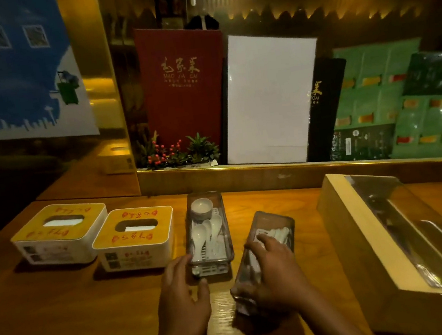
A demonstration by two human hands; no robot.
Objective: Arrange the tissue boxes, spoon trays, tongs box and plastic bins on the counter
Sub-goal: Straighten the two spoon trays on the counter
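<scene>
Hands: left hand (183, 291) open against straight spoon tray (208, 233); right hand (275, 266) gripping skewed spoon tray (264, 259).
Done: tissue boxes (134, 238) paired.
Left: tongs box (407, 239) askew.

There is just one camera, worn on the person's head, and it looks forward and down from close above the wooden counter (65, 311), with both arms reaching in from the bottom edge and the back wall with the red menu (182, 88) up top.
</scene>
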